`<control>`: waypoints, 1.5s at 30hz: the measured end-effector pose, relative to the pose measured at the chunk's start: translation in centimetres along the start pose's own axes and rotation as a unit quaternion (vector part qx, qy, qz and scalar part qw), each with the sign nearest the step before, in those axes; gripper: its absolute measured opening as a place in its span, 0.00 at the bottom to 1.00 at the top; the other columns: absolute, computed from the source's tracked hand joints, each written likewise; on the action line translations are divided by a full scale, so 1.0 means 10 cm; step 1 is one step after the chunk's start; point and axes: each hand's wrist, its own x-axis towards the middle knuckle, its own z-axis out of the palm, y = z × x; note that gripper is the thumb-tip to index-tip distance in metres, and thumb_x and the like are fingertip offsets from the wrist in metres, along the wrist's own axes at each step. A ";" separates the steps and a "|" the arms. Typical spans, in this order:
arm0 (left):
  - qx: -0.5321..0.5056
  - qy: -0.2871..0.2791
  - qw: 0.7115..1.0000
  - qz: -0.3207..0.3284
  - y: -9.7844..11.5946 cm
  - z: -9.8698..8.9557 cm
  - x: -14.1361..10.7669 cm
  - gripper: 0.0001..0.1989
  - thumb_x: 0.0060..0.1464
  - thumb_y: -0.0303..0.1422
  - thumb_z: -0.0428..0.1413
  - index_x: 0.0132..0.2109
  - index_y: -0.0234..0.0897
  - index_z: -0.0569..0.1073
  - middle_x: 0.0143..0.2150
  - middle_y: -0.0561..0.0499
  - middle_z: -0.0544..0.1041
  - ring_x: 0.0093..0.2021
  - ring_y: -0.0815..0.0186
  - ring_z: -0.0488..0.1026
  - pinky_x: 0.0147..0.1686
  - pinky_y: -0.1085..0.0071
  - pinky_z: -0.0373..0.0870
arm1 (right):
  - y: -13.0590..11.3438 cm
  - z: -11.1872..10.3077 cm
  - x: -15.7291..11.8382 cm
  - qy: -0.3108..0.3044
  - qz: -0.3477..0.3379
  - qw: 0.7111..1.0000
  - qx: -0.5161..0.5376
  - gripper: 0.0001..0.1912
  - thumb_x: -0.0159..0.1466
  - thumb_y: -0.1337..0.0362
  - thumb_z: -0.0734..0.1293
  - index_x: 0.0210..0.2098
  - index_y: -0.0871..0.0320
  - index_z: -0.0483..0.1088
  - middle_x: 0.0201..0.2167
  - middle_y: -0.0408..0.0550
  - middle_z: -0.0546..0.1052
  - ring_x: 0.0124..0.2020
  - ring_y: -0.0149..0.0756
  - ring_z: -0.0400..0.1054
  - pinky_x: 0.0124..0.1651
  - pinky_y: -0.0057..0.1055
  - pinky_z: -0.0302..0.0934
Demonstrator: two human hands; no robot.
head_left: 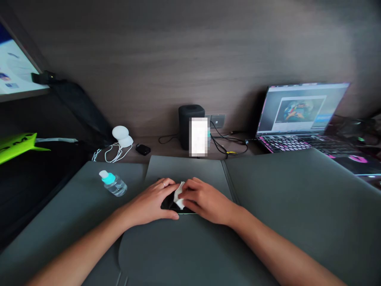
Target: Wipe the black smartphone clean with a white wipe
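A black, glossy smartphone (168,202) lies flat on the grey mat in the middle of the head view. My left hand (151,201) grips it from the left, thumb along its near edge and fingers at its far side. Pinched in the fingers of my right hand (206,198) is a folded white tissue (179,195), which rests against the phone's dark face. Much of the phone is hidden under both hands. To the left of my left hand, a small clear spray bottle (117,186) with a turquoise collar and white cap lies tipped over.
Grey mats (268,186) with raised edges overlap across the desk. Behind stand a black speaker (185,127), tangled black cables (223,145), a white round device (120,134) with a cord, and a small black object (143,149). An open laptop (300,113) occupies the back right.
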 end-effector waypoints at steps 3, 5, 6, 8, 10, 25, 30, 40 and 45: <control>-0.002 0.000 1.000 0.003 0.00 0.00 0.00 0.33 0.51 0.40 0.65 0.63 0.48 0.64 0.60 0.48 0.67 0.60 0.51 0.65 0.57 0.58 0.65 | -0.02 -0.01 -0.01 -0.017 -0.047 0.999 0.017 0.13 0.70 0.65 0.61 0.51 0.59 0.72 0.49 0.54 0.70 0.50 0.39 0.64 0.57 0.39 0.59; 0.003 0.005 1.000 0.010 0.00 0.00 0.00 0.33 0.51 0.40 0.65 0.63 0.47 0.64 0.60 0.48 0.67 0.60 0.52 0.65 0.58 0.58 0.64 | -0.02 -0.03 -0.02 -0.028 -0.049 0.998 0.027 0.13 0.70 0.65 0.61 0.52 0.58 0.72 0.48 0.53 0.70 0.50 0.39 0.65 0.57 0.39 0.59; 0.008 0.009 1.000 0.015 0.01 -0.01 0.00 0.32 0.52 0.40 0.65 0.62 0.46 0.65 0.59 0.47 0.67 0.61 0.52 0.65 0.59 0.58 0.64 | -0.01 -0.03 -0.02 -0.028 -0.044 0.998 0.028 0.13 0.70 0.66 0.61 0.52 0.59 0.72 0.47 0.53 0.70 0.49 0.39 0.65 0.57 0.39 0.60; 0.015 0.012 1.000 0.018 0.02 -0.02 0.01 0.29 0.52 0.40 0.65 0.59 0.44 0.67 0.58 0.47 0.68 0.59 0.53 0.66 0.58 0.59 0.65 | -0.02 -0.03 -0.01 -0.021 -0.032 0.999 0.017 0.13 0.71 0.66 0.60 0.51 0.59 0.73 0.46 0.54 0.71 0.49 0.39 0.65 0.55 0.39 0.60; 0.015 0.006 1.000 0.018 0.02 -0.03 0.01 0.31 0.52 0.39 0.65 0.61 0.42 0.66 0.56 0.47 0.69 0.58 0.54 0.67 0.58 0.60 0.65 | -0.04 -0.02 0.00 -0.023 -0.037 0.999 0.005 0.13 0.71 0.66 0.60 0.50 0.59 0.73 0.46 0.54 0.71 0.49 0.39 0.65 0.55 0.39 0.61; 0.015 -0.008 1.000 -0.005 0.01 -0.03 -0.03 0.44 0.50 0.47 0.65 0.69 0.48 0.54 0.64 0.46 0.64 0.64 0.50 0.61 0.61 0.56 0.61 | -0.05 -0.03 0.00 -0.023 -0.039 0.999 -0.002 0.13 0.69 0.71 0.60 0.49 0.59 0.74 0.47 0.53 0.72 0.49 0.39 0.66 0.53 0.38 0.63; 0.035 -0.015 0.999 -0.012 0.04 -0.03 -0.03 0.43 0.53 0.47 0.63 0.69 0.46 0.53 0.65 0.44 0.62 0.65 0.48 0.59 0.62 0.54 0.60 | -0.04 -0.05 -0.02 -0.035 -0.050 0.998 0.002 0.13 0.67 0.72 0.62 0.47 0.59 0.75 0.45 0.53 0.73 0.47 0.39 0.67 0.53 0.38 0.63; 0.043 -0.010 0.999 0.012 0.04 -0.04 -0.03 0.32 0.58 0.43 0.59 0.66 0.46 0.59 0.60 0.47 0.66 0.60 0.53 0.64 0.59 0.58 0.63 | -0.01 -0.08 -0.04 -0.030 -0.030 0.999 -0.003 0.11 0.67 0.72 0.62 0.44 0.58 0.75 0.42 0.52 0.73 0.45 0.38 0.67 0.51 0.36 0.62; 0.051 0.007 0.999 0.010 0.02 -0.02 -0.02 0.29 0.56 0.43 0.61 0.62 0.46 0.65 0.57 0.48 0.68 0.57 0.54 0.66 0.57 0.58 0.65 | 0.02 -0.15 -0.05 -0.025 -0.018 1.000 0.007 0.10 0.66 0.73 0.63 0.41 0.59 0.75 0.39 0.51 0.74 0.43 0.38 0.68 0.50 0.36 0.61</control>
